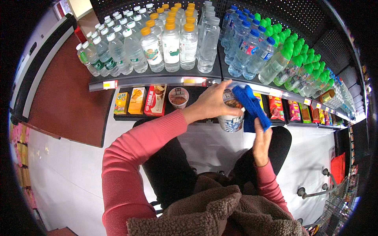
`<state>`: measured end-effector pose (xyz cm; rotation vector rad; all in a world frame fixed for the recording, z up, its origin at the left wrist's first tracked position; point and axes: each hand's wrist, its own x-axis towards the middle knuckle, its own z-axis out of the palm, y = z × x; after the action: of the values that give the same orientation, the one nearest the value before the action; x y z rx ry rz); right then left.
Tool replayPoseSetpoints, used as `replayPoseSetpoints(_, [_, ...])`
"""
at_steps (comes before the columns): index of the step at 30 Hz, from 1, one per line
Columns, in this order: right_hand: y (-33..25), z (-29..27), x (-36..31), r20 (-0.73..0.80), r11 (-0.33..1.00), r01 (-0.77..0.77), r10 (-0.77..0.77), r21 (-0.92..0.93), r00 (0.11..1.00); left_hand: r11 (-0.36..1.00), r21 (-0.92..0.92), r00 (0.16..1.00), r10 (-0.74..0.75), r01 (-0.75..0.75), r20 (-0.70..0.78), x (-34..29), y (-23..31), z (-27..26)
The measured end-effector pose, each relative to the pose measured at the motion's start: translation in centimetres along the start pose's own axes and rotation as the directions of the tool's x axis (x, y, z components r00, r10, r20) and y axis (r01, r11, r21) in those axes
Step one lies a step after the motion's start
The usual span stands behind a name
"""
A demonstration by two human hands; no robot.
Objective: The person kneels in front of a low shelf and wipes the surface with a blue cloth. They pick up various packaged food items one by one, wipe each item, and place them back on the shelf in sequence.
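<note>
Brown fleecy fabric [220,212] sits right at the bottom of the view, bunched up in the lap over dark trousers, with pink sleeves coming up out of it on both sides. Right hand [262,143] is closed around a blue cloth [252,104], thumb and fingers pinching its lower end so the cloth stands up against the side of a cup of instant noodles [231,118]. Left hand [212,103] is wrapped over the top of that same cup, fingers curled around the rim, so the cup is held up in the air just in front of the lower shelf [157,116], between both hands. White tile floor [71,177] underneath, and a bit of a shopping cart [334,196] off to the lower right. Further back, the lower shelf has a few snack boxes [143,100] and another noodle cup [178,97] on the left, and packets of snacks [291,110] running off to the right. Above that, the upper shelf [157,78] is packed with water bottles: white caps and orange caps [170,26] on the left, then blue caps [252,33], then green caps [289,45] curving away to the right.
</note>
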<state>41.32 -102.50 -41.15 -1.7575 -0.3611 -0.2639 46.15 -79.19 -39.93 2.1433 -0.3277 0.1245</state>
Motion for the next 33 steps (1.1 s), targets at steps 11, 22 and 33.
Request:
replayPoseSetpoints(11, [1.9, 2.9, -0.1, -0.014, 0.951, 0.202, -0.211, -0.236, 0.977, 0.99, -0.142, 0.999, -0.009, 0.003, -0.041, -0.1, -0.2, -0.8])
replayPoseSetpoints(22, [6.1, -0.4, 2.5, 0.566, -0.059, -0.583, 0.336, 0.81, 0.753, 0.791, -0.611, 0.957, 0.201, -0.034, 0.208, -0.1, 3.7, -1.7])
replayPoseSetpoints(33, [7.3, 1.6, 0.6, 0.691, -0.088, -0.825, 0.599, 0.559, 0.404, 0.905, 0.343, 0.968, 0.235, -0.253, 0.094, -1.6, 0.5, -4.2])
